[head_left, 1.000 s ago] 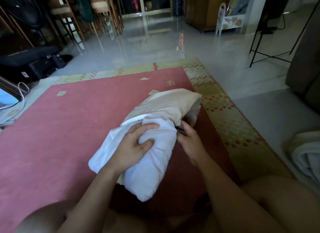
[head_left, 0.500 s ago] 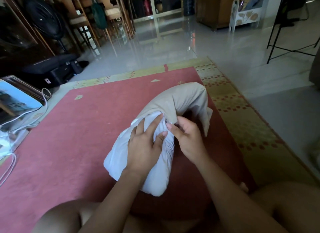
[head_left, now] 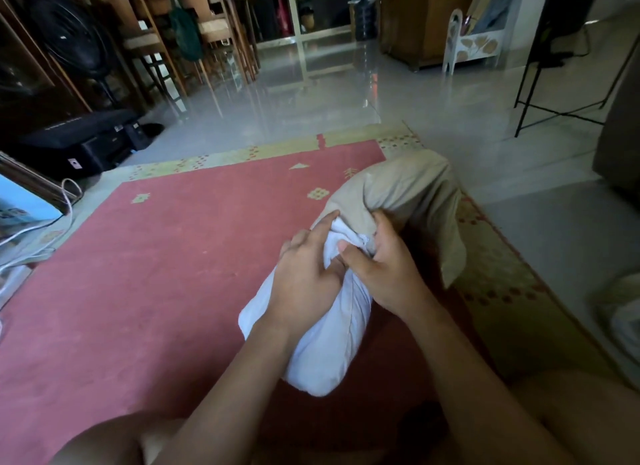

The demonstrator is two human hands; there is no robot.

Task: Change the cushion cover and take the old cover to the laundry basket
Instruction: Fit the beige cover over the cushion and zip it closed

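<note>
1. Beige fabric cushion cover (head_left: 408, 187) sheathes the far half of the soft white cushion insert (head_left: 329, 343), both lying on the red woven rug (head_left: 173, 257).
2. Left hand (head_left: 304, 277) presses flat-fingered on the insert; right hand (head_left: 384, 267) clutches the cover's mouth.
3. Cover-changing step, I'd say; next, slide cover while steadying insert.

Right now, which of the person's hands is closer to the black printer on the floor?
Left. The left hand presses the white cushion on the side facing the black printer, far across the rug. The right hand grips the beige cover beside it, further from the printer.
</note>
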